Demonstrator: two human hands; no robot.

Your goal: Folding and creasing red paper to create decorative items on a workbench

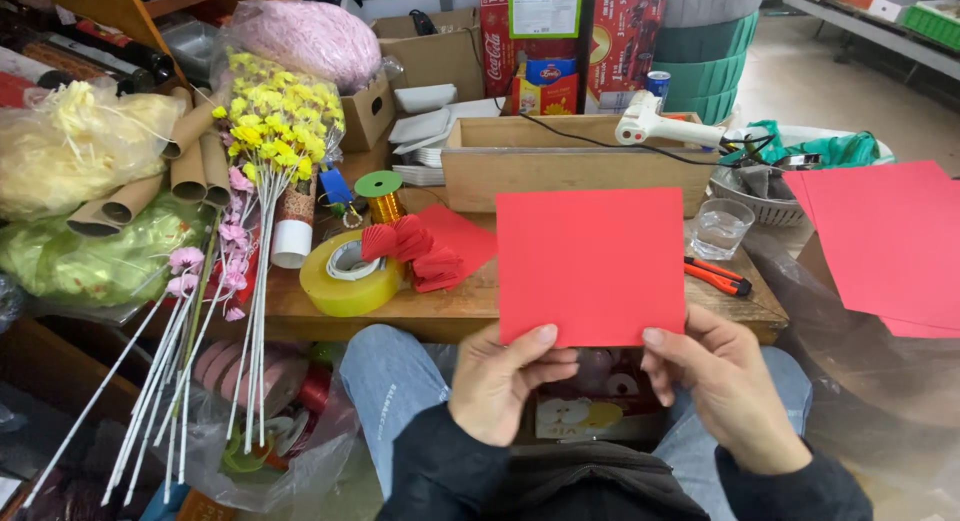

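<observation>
Two hands on one sheet right now, so going left to right from my remote seat. Far left, clear bags of yellow and green filler [70, 151], brown cardboard tubes [185, 161] and a bunch of yellow artificial flowers on white stems [270, 121]. Next, a fat roll of yellowish packing tape [345, 276] on the wooden tabletop [440, 306], just beside some folded red paper fans [410, 251]. My left hand [500, 381] pinches the bottom left edge of the square red paper sheet [590, 266], thumb on top; my right hand [720, 386] pinches the bottom right edge the same way. Both grips are closed on it. It stands upright in front of me above my lap, edges level, about equally near both hands. Behind it, a long wooden box [570, 166] with a white glue gun [665, 129] on top, and red cartons [620, 41] with a green rectangular label. Right of that, a clear glass [720, 226], an orange utility knife [718, 277] and more red sheets [885, 236].
</observation>
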